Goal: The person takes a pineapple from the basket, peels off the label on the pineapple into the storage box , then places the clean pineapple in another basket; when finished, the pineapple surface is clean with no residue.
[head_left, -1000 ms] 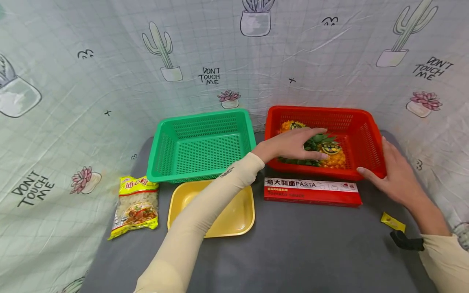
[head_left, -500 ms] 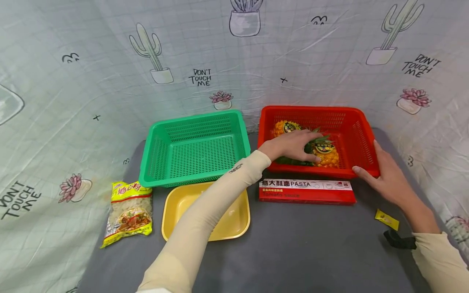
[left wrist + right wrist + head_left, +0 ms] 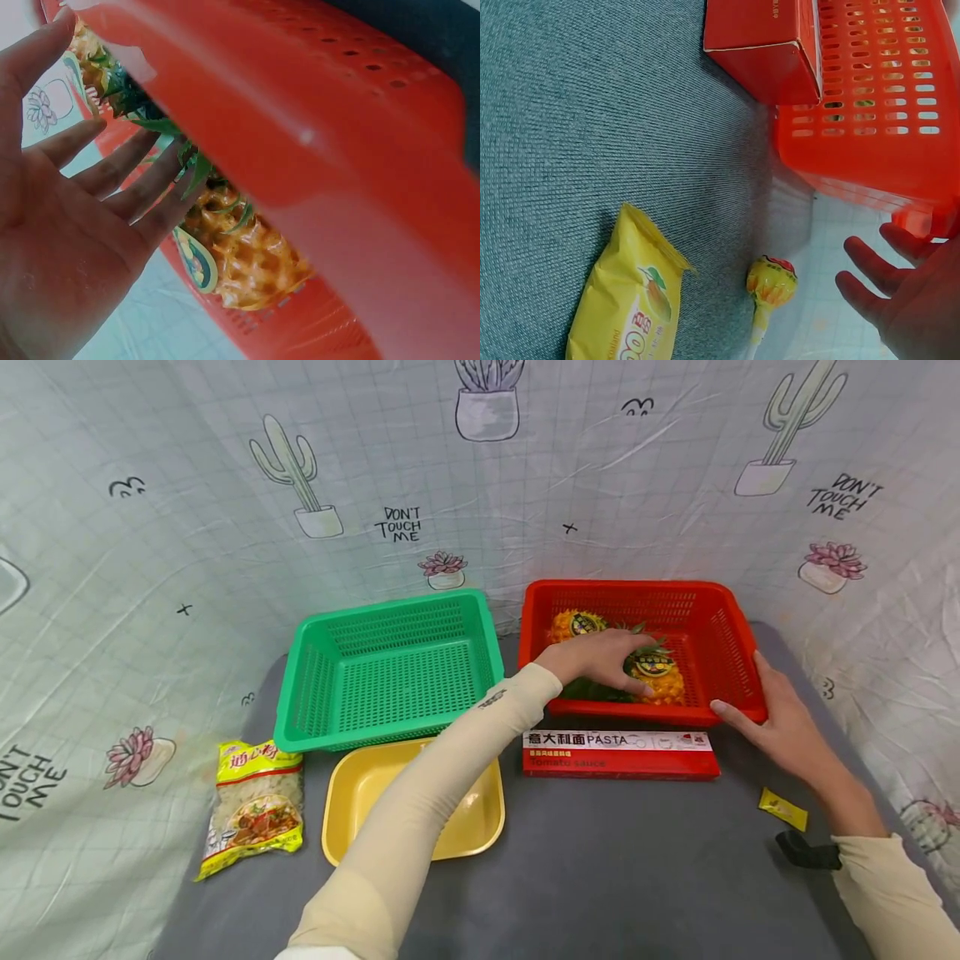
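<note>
Two pineapples lie in the red basket (image 3: 622, 587), one pineapple (image 3: 574, 624) at the back left and another pineapple (image 3: 663, 687) nearer the front. My left hand (image 3: 600, 660) reaches over them, and its spread fingers touch the green leaves (image 3: 196, 174) in the left wrist view. It has not closed round either fruit. At the basket's front right corner my right hand (image 3: 791, 731) holds the rim, thumb over the front edge and fingers along the outer side. Part of that grip is out of the right wrist view.
A red pasta box (image 3: 621, 760) lies before the red basket. Left of it stand a green basket (image 3: 390, 610) and a yellow tray (image 3: 367, 777), beside a bag of pasta (image 3: 258, 802). A yellow packet (image 3: 783, 808) and a lollipop (image 3: 771, 283) lie at the right.
The whole head view has shifted, so things sit further left in it. My left hand stays over the pineapples with little movement, and my right hand keeps to the basket's corner.
</note>
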`<action>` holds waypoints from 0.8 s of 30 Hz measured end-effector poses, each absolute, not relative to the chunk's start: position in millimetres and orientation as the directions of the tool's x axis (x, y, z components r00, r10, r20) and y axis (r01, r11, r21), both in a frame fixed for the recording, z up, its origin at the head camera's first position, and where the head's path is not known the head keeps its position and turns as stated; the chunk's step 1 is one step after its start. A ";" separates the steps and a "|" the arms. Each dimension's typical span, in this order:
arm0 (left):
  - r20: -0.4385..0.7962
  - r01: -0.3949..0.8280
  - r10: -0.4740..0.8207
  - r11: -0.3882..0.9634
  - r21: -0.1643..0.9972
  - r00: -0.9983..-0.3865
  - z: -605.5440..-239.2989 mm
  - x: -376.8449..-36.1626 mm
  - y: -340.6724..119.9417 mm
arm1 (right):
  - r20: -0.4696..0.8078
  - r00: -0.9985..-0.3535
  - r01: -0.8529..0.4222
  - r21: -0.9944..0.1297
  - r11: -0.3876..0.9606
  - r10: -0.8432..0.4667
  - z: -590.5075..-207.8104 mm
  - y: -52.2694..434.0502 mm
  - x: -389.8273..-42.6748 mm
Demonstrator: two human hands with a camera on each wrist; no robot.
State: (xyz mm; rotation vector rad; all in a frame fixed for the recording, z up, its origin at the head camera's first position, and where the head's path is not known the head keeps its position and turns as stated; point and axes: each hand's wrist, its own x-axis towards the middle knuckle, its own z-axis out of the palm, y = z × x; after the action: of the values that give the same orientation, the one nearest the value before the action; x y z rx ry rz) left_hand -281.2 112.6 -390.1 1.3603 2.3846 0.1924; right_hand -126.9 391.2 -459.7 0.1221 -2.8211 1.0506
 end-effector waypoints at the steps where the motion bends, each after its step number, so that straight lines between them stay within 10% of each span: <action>1: -0.266 0.798 0.849 0.523 0.301 -0.456 -390.5 -281.7 113.0 | 0.143 -0.989 -0.118 -0.649 0.752 -0.032 -459.8 390.7 -126.8; 24: -0.360 0.792 0.835 0.527 0.307 -0.416 -398.4 -289.1 131.6 | 0.114 -0.993 -0.087 -0.673 0.735 -0.012 -461.8 391.3 -123.9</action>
State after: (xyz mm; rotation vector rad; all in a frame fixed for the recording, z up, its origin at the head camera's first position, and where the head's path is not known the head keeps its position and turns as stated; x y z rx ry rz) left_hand -289.1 131.6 -398.4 1.3250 2.2999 0.1211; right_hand -123.9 391.3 -461.8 0.0810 -2.8304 1.1048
